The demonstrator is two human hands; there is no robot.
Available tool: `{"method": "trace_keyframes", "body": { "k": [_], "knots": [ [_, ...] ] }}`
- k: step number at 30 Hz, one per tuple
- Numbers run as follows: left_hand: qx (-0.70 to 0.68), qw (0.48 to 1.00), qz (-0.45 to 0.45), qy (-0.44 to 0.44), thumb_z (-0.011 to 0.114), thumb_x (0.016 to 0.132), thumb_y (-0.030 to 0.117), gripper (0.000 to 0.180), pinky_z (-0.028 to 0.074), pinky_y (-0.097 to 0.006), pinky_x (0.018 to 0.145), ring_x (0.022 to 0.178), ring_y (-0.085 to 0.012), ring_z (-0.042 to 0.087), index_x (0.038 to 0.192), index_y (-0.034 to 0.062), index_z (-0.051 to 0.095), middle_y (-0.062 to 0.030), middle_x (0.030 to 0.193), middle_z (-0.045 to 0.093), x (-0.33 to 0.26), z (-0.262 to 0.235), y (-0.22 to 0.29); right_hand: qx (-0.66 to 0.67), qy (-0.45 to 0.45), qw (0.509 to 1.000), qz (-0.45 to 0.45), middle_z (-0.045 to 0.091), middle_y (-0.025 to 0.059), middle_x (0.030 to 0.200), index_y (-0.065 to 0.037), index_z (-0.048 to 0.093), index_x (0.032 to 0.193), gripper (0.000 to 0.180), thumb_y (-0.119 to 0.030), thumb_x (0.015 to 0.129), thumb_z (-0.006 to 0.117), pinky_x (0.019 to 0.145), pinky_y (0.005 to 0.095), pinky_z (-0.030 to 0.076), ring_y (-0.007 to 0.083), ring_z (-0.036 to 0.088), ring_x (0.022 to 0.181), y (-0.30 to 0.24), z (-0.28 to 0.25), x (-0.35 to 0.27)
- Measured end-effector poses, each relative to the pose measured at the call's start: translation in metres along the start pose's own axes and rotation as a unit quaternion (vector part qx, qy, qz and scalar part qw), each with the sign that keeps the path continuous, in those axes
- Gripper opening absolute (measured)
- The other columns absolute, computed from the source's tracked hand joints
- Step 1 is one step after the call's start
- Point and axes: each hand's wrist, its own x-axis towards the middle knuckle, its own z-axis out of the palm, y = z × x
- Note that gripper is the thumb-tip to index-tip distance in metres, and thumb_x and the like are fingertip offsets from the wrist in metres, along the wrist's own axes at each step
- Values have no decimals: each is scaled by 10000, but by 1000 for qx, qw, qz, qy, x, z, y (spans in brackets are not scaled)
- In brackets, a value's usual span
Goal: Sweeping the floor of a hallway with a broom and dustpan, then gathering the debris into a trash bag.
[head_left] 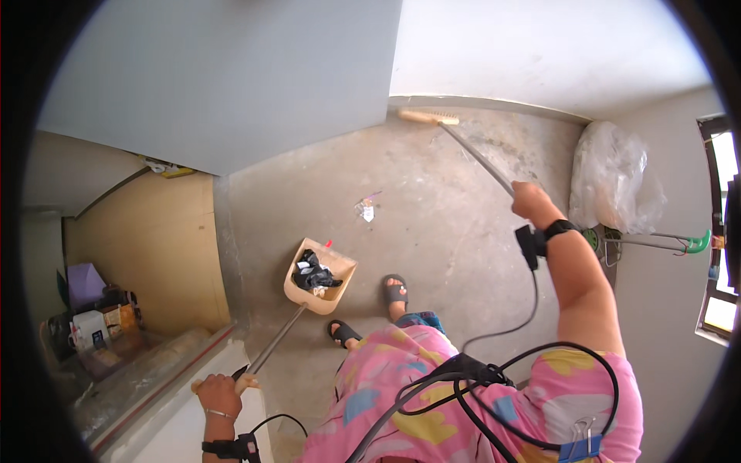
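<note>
Beside the dustpan, gripped by the left hand, a scrap lies; the right hand's broom could scatter it.

left hand forearm cut off by bottom edge, fingers wrapped so the top of the dustpan handle is hidden. dustpan contents: dark crumpled stuff, can't tell what. small scrap of litter on the floor too small to identify. broom head bristles barely visible. bulging plastic bag contents unclear. boxes at left blurred, partly lost in the dark rim.
</note>
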Motion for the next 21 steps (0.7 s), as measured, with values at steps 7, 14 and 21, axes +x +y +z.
{"method": "trace_keyframes", "body": {
  "k": [7,14,21],
  "knots": [
    [1,999,14,40,570,604,118,52,419,-379,578,663,-232,563,562,92,585,-73,624,573,24,20,2,79,-93,993,4,574,238,958,40,474,1037,326,-100,743,459,761,412,468,352,571,904,-63,104,-44],
    [-21,999,15,47,531,610,80,57,449,-329,578,656,-230,555,569,77,571,-74,630,568,2,16,-5,114,-195,968,-112,571,247,909,20,451,977,279,-61,711,457,737,442,451,394,552,873,-100,122,-195],
    [-18,997,37,65,543,615,83,49,447,-322,577,658,-225,558,579,86,575,-68,635,571,-7,31,-12,309,-391,866,-40,595,124,766,-67,440,1214,533,-73,685,499,426,290,461,154,546,496,-143,105,-252]
  ]
}}
